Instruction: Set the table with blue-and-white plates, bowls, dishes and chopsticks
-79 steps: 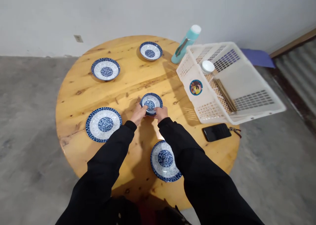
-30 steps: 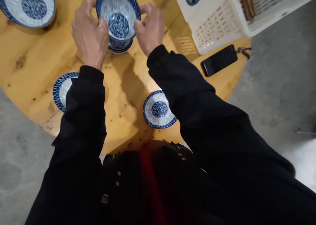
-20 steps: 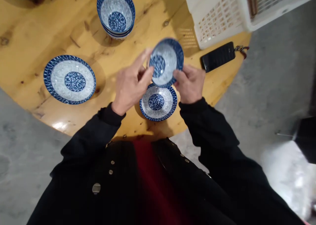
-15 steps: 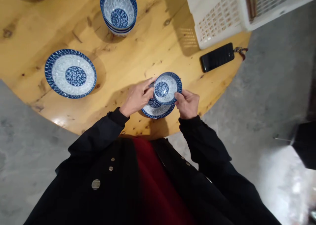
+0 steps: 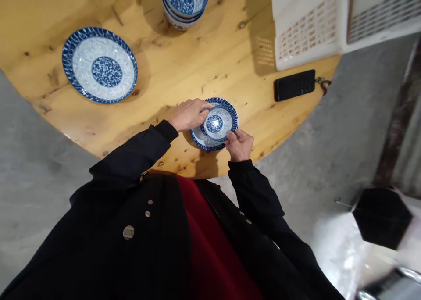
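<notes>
The small bowl [image 5: 217, 123] sits upright on the plate [image 5: 201, 140] near the desk [image 5: 184, 72] edge. The left hand [image 5: 190, 113] and right hand [image 5: 239, 144] each grip its rim. A stack of bowls [image 5: 184, 4] stands well apart.

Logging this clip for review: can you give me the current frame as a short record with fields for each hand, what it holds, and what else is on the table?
left hand: fingers on the rim of the small bowl
right hand: grips the same bowl's near rim
bowl position: on the near plate, by the table edge
other dishes: large plate at left; stack of bowls at top
other items: black phone with keys; white basket, contents not in view
</notes>
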{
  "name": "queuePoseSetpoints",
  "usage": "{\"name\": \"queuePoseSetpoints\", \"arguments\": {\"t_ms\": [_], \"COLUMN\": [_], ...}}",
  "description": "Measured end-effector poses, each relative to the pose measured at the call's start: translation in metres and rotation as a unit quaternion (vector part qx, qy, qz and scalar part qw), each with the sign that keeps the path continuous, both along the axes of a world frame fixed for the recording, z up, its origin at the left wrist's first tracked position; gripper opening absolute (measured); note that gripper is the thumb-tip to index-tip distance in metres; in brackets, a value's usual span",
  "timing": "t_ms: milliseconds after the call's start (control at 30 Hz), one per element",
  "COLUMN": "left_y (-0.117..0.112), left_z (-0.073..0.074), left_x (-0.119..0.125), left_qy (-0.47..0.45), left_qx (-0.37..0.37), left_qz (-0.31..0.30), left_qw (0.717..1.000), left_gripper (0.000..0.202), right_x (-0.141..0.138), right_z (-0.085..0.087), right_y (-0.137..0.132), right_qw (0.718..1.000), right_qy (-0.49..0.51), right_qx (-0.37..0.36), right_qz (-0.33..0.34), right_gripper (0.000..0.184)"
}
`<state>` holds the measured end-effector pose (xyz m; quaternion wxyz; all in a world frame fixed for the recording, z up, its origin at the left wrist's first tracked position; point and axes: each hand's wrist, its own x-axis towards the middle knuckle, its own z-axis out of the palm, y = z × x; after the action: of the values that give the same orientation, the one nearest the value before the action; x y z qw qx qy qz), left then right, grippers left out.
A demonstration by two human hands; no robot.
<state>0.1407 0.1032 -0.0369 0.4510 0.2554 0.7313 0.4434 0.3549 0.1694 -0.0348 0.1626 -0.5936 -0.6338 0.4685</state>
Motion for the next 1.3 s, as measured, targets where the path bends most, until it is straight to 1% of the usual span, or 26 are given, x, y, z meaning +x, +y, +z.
{"name": "queuePoseSetpoints", "arguments": {"t_ms": [100,200,267,367,467,567,667,733,933,1033,1167,1300], "left_y": [0.002,0.006,0.008,0.012,0.016,0.017,0.016,0.015,0.017,0.017,0.016,0.013], "left_z": [-0.003,0.000,0.003,0.004,0.005,0.009,0.014,0.015,0.011,0.013,0.016,0.015], "left_x": [0.001,0.001,0.002,0.004,0.006,0.005,0.004,0.003,0.003,0.003,0.002,0.000], "left_qy": [0.001,0.013,0.018,0.012,0.024,0.080,0.157,0.182,0.201,0.206,0.213,0.219], "left_qx": [0.009,0.025,0.035,0.047,0.054,0.042,0.020,0.014,0.013,0.012,0.005,0.004], "left_qz": [-0.046,-0.067,-0.070,-0.060,-0.076,-0.125,-0.195,-0.219,-0.224,-0.232,-0.245,-0.256], "left_qw": [0.999,0.997,0.997,0.997,0.995,0.988,0.968,0.959,0.953,0.951,0.946,0.942], "left_gripper": [0.021,0.017,0.014,0.015,0.015,0.016,0.026,0.032,0.039,0.040,0.039,0.036], "right_x": [0.002,0.002,0.002,0.001,0.002,0.003,0.005,0.006,0.004,0.002,0.004,0.008], "right_z": [0.004,0.009,0.012,0.013,0.013,0.012,0.011,0.010,0.008,0.009,0.011,0.008], "right_y": [-0.003,-0.004,-0.003,-0.004,-0.006,-0.008,-0.009,-0.008,-0.010,-0.011,-0.012,-0.016], "right_qw": [1.000,0.999,0.998,0.998,0.998,0.998,0.999,0.999,0.999,0.999,0.998,0.998], "right_qy": [-0.012,-0.040,-0.054,-0.064,-0.065,-0.054,-0.042,-0.038,-0.036,-0.040,-0.054,-0.048], "right_qx": [0.003,0.004,0.005,0.008,0.012,0.010,-0.001,-0.005,-0.004,-0.003,-0.017,-0.026], "right_qz": [0.010,0.027,0.031,0.028,0.023,0.014,0.009,0.005,-0.004,-0.007,-0.006,-0.017], "right_gripper": [0.033,0.031,0.031,0.026,0.023,0.022,0.021,0.021,0.021,0.023,0.023,0.027]}}
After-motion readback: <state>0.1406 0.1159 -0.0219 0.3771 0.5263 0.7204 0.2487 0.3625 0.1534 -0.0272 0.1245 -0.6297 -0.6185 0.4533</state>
